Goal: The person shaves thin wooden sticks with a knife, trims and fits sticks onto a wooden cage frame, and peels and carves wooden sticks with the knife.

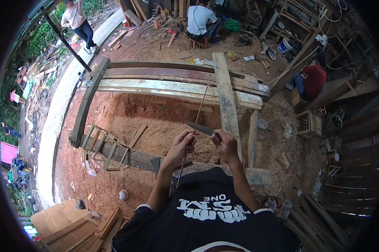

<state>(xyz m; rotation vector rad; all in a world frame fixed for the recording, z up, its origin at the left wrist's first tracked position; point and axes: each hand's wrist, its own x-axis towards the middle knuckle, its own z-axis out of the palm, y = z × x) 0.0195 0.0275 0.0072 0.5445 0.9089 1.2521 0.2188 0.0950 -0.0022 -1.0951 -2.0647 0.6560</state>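
Observation:
My left hand [181, 148] is closed round a long thin wooden stick [203, 101]. The stick slants from the upper right down past my wrist toward my shirt. In my right hand [226, 147] is a knife [202, 128], gripped at its handle end. Its dark blade points left and lies at the stick just above my left fingers; whether it touches the stick I cannot tell. Both hands are in front of my chest, above a wooden frame of heavy beams [226, 98] and a floor strewn with shavings.
Long planks [156, 86] lie across the frame's far side. A small slatted wooden rack [99, 143] leans at the left. One person [200, 20] sits at the back, another [313, 82] at the right, and a third [80, 23] is on the path.

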